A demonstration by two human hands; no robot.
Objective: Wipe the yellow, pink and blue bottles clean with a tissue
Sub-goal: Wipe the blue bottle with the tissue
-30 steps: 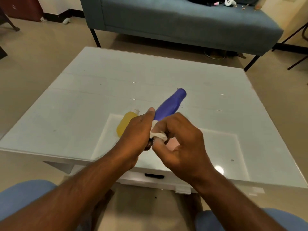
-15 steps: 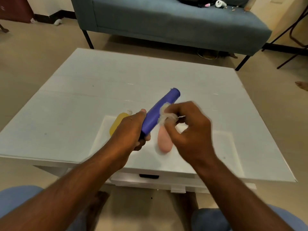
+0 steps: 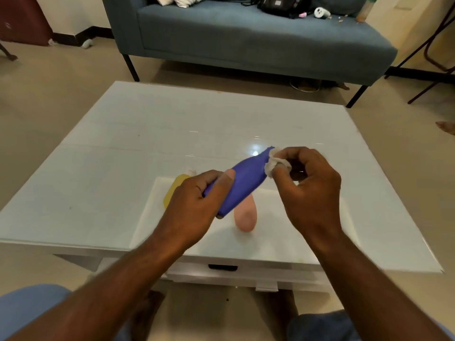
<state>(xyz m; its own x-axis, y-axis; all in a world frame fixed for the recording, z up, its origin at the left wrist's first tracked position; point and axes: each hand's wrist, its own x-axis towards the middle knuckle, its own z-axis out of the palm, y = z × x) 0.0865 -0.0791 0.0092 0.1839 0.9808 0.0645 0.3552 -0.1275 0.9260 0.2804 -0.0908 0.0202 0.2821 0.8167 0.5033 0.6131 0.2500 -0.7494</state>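
Pinching a wadded tissue (image 3: pixel 275 164) between my right fingers (image 3: pixel 283 166) and thumb, I've got it pressed against the neck end of the blue bottle (image 3: pixel 243 183), right up near the tip. My left hand (image 3: pixel 194 205) is wrapped round the bottle's fat lower end, thumb laid over the top, holding it tilted in the air above the tabletop (image 3: pixel 110 156) with the neck pointing away and to the right. The right hand (image 3: pixel 310 190) is curled in tight on that tissue, nothing else in it. So where am I at? Blue is mid-wipe, and since the tissue sits at the far end I'd guess that one's nearly done, though I can't see any dirt either way. The pink bottle (image 3: pixel 245 217) lies on its side just under the blue one, and the yellow bottle (image 3: pixel 176 190) lies beside my left hand, half hidden behind it. No clue from here whether those two are wiped yet; they could be finished or waiting.
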